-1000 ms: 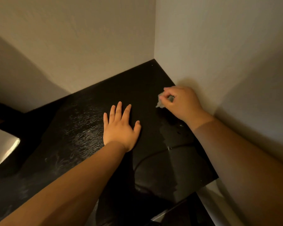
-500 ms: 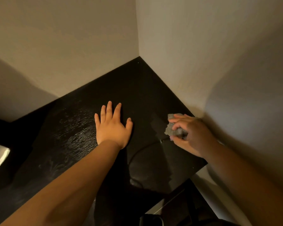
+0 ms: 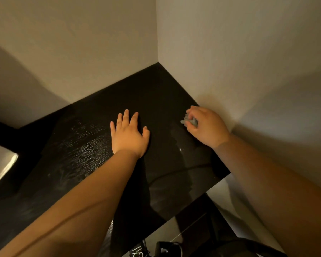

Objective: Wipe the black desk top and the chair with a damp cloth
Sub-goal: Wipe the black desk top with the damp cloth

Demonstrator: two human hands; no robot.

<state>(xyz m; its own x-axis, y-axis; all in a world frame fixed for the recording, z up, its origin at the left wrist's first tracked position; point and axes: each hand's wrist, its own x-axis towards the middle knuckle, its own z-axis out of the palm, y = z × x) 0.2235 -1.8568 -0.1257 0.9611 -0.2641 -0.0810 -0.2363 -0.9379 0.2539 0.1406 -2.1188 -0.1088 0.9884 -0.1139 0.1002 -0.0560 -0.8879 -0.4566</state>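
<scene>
Right grip [image 3: 208, 125] clenched round the crumpled grey damp cloth [image 3: 188, 121], pressed on the glossy black wood-grain counter [image 3: 156, 101] near its right edge by the wall. Left grip [image 3: 129, 134] released, flat mid-counter. Dusty streaks lie left of both, so the next pass probably goes leftward.

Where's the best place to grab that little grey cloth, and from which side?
Pinch the cloth by its bunched-up top, coming from above, as the right hand does. It is a crumpled wad on the desk top, and the wall stands close on its right, so above or the left looks like the open way in.
</scene>
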